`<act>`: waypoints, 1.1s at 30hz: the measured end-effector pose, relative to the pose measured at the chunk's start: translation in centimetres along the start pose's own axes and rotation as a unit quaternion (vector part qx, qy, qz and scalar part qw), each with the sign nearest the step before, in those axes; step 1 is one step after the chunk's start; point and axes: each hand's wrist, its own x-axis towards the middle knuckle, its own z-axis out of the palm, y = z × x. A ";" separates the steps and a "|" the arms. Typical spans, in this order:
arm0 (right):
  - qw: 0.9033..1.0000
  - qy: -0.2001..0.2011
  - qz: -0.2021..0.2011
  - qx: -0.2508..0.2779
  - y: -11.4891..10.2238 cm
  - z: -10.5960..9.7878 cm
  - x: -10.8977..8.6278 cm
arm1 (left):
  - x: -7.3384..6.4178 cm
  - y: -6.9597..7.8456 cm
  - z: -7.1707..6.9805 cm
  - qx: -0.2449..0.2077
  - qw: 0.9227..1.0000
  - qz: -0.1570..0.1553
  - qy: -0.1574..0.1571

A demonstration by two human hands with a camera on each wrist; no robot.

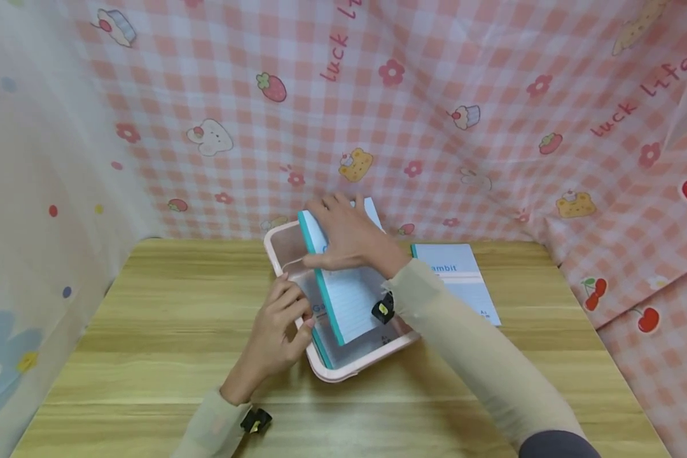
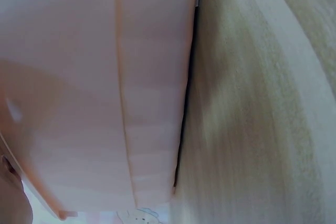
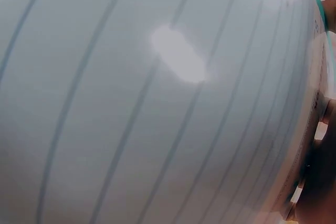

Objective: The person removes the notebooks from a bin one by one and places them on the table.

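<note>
A pale pink plastic bin (image 1: 334, 375) stands mid-table. My left hand (image 1: 277, 329) grips its left rim, fingers bent over the edge; in the left wrist view the bin's outer wall (image 2: 63, 108) fills one side. Over the bin my right hand (image 1: 349, 234) holds a white lined notebook (image 1: 355, 302) with a teal spine, tilted, thumb near the spine and fingers toward the far end. Beneath it, another teal-spined notebook (image 1: 322, 348) lies inside the bin, mostly covered. The right wrist view is filled by the held notebook's ruled cover (image 3: 126, 129).
To the right of the bin, a similar notebook (image 1: 469, 294) lies flat on the wooden table (image 1: 189, 318), partly behind the right forearm. A pink checked curtain (image 1: 320, 127) hangs along the table's back edge and right side.
</note>
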 end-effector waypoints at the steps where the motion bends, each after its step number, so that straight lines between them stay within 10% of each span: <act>1: 1.000 0.006 -0.002 0.001 -0.1 -0.4 0.0 | 0.0 0.0 0.0 -0.001 1.000 0.000 0.001; 33: 0.995 0.094 0.023 -0.038 4.4 -11.1 -3.7 | 0.0 0.2 -0.1 0.000 1.000 -0.019 -0.007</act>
